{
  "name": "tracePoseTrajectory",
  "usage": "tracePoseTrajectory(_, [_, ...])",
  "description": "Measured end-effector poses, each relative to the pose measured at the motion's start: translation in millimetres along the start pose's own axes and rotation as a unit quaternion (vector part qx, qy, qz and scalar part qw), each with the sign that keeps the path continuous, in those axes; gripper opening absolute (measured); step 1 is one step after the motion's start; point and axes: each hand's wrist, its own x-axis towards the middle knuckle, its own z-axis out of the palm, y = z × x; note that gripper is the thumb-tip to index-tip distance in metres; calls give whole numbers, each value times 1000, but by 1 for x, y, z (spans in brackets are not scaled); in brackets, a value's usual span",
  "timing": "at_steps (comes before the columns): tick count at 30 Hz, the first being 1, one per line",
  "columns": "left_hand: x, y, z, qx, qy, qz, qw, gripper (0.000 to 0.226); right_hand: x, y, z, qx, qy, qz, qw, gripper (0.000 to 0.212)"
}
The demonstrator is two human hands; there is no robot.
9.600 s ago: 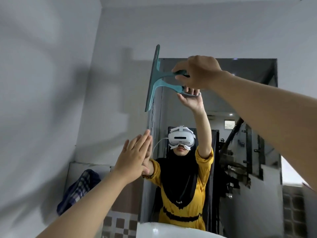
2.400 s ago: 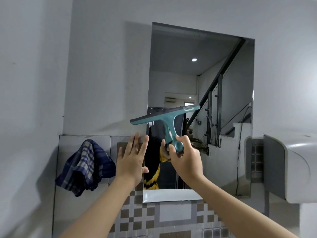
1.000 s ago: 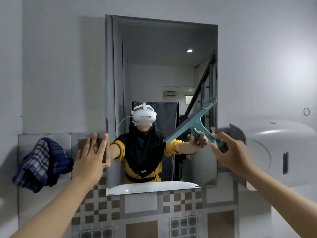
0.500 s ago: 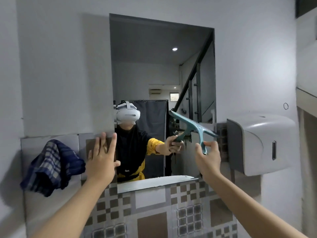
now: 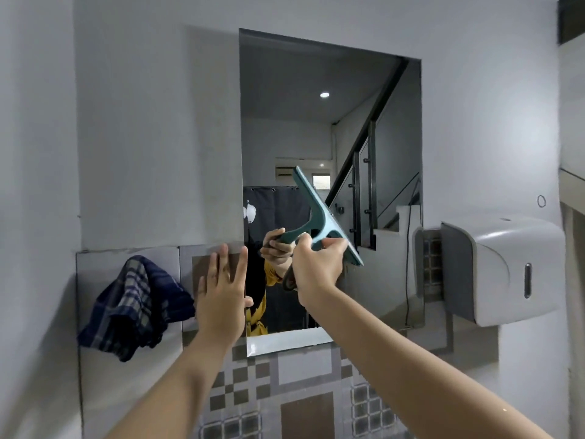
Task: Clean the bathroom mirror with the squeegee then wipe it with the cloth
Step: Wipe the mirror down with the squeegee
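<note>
Teal plastic squeegee (image 5: 319, 217) held at the tall wall mirror (image 5: 329, 128)

It is gripped by the right hand (image 5: 316, 267) — blade slanted; the left hand (image 5: 221, 293) is spread flat, nearer the hanging blue checked cloth (image 5: 133, 308).

1. My right hand (image 5: 318, 267) covered the end of the squeegee (image 5: 319, 217) handle.
2. My left hand (image 5: 223, 291) hid the lower left edge of the mirror (image 5: 316, 122).
3. The frame cut off both my forearms.
</note>
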Motion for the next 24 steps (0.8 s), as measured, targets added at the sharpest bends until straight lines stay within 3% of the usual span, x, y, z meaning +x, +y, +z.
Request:
tracePoseTrajectory(13, [-11, -6, 7, -16, 33, 34, 999, 100, -22, 50, -21, -174, -60, -169, 968, 18])
tracePoseTrajectory(24, [-57, -12, 30, -25, -20, 46, 998, 115, -6, 91, -50, -263, -78, -307, 911, 23])
